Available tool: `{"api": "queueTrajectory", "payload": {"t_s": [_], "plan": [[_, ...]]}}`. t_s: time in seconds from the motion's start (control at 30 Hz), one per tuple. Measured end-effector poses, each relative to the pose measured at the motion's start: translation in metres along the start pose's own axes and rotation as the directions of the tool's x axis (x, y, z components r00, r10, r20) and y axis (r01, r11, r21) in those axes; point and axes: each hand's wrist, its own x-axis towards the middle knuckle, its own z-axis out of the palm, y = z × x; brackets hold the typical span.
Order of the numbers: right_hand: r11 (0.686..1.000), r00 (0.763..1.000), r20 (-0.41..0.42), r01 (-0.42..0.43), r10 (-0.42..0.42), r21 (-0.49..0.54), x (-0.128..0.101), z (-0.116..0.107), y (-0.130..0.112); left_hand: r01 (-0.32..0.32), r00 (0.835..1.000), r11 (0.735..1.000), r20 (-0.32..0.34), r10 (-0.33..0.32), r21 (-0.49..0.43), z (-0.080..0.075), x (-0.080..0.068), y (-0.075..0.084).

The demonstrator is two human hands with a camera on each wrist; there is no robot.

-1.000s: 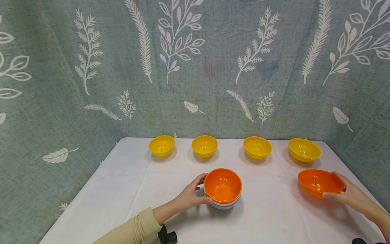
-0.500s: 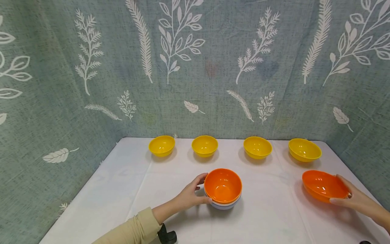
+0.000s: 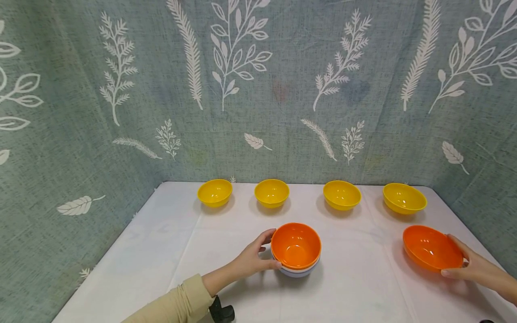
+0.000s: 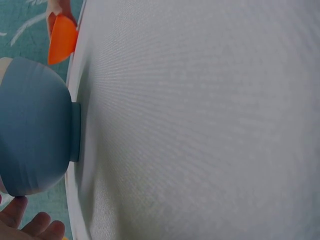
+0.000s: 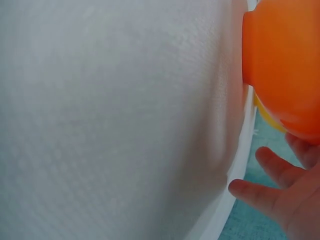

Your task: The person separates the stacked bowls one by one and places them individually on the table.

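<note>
Four yellow bowls [image 3: 271, 193] lined up along the back of the white table [image 3: 161, 233], before a leaf-print cloth backdrop [image 3: 242, 89]. Left hand [image 3: 252, 258] cupped round the side of a bowl stack [image 3: 295, 249], orange on top, pale bowl underneath, at the table's middle. Right hand [image 3: 470, 264] holding a single orange bowl [image 3: 431, 247] by its near rim, near the table's right edge, in front of the rightmost yellow one
</note>
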Motion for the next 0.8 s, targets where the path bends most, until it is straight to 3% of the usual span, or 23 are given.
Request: {"api": "queueTrajectory", "payload": {"t_s": [0.43, 0.8], "plan": [[0.997, 1.0, -0.016, 0.026, -0.025, 0.066, -0.004, -0.003, -0.011, -0.001, 1.0, 1.0, -0.001, 0.001, -0.009, 0.0, -0.001, 0.0], [0.987, 0.982, -0.124, 0.149, -0.141, 0.059, -0.009, -0.01, -0.033, 0.0, 1.0, 1.0, -0.003, -0.001, -0.007, 0.0, -0.001, 0.001]]}}
